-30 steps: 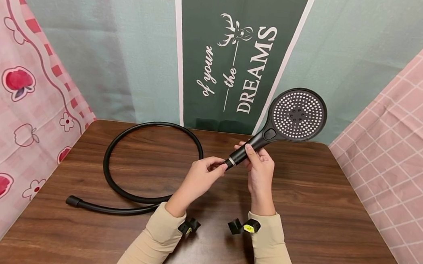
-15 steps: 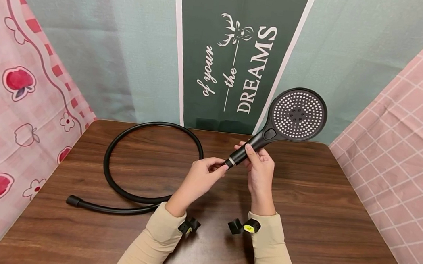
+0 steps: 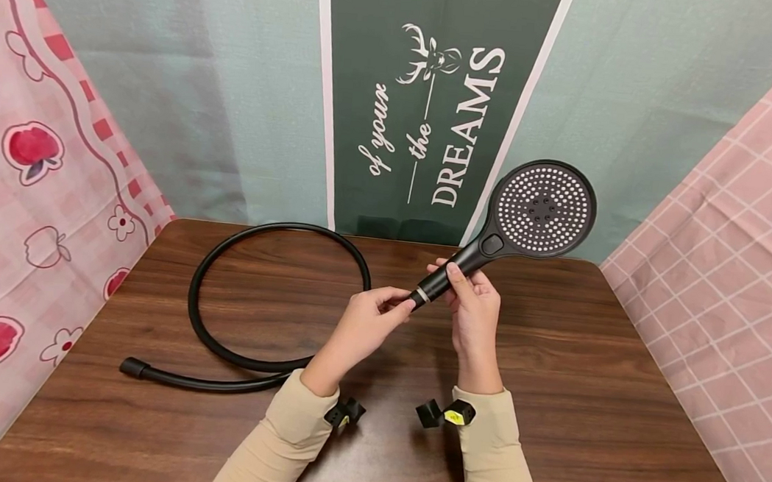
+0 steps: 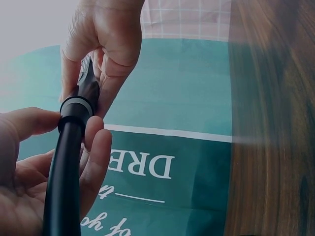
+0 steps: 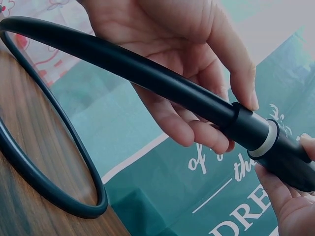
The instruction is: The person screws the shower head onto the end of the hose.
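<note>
A black handheld shower head (image 3: 543, 208) tilts up to the right above the table, its round face of pale nozzles toward the head camera. My right hand (image 3: 476, 316) grips its handle, thumb on top. At the handle's lower end my left hand (image 3: 362, 326) pinches the black hose nut (image 5: 244, 129) between thumb and fingers. A pale ring (image 5: 266, 142) shows between the nut and the handle; whether the threads are engaged cannot be seen. From the nut, the black shower hose (image 5: 147, 72) runs back past my left palm in the right wrist view.
The hose lies in a wide loop on the brown wooden table (image 3: 582, 400), left of my hands. Its other end, a black fitting (image 3: 133, 367), rests near the left side. Fabric hangings surround the table's back and sides; the shower head is in front of the green banner (image 3: 374, 211).
</note>
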`<state>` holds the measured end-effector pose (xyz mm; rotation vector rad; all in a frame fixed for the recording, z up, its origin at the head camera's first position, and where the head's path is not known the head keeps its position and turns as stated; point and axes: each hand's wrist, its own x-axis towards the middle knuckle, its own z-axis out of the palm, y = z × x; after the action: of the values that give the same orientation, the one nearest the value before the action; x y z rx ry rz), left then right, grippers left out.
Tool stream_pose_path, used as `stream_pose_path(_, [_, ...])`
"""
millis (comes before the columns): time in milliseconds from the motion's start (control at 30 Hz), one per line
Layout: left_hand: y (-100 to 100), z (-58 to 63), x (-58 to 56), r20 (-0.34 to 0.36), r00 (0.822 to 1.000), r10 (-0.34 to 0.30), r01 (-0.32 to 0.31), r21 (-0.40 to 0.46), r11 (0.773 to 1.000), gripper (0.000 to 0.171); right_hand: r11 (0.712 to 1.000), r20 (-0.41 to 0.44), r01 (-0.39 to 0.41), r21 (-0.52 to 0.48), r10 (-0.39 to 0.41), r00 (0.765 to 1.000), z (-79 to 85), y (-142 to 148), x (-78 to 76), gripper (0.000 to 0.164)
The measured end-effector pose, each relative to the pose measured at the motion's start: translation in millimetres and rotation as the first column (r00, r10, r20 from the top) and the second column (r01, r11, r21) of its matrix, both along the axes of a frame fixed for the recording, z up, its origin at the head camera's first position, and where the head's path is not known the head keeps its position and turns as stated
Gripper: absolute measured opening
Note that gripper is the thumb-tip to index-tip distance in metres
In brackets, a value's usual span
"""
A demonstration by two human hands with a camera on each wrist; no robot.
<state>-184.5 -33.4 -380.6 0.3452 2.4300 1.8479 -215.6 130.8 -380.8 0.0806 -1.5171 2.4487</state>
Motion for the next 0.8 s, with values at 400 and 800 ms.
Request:
stream_pose_path(400, [1.9, -1.5, 0.3, -0.019, 1.000, 0.008, -0.008, -0.042, 0.999, 0.026, 1.000, 0.002, -0.004, 0.004, 0.004, 1.000, -0.9, 0.2, 0.0, 0.012])
stream_pose_path(800, [-0.8, -0.7, -0.4, -0.024, 1.000, -0.008, 0.007, -0.048, 0.999, 0.029, 1.000, 0.011, 0.000, -0.004, 0.000, 1.000, -1.8, 1.1, -2.0, 0.013])
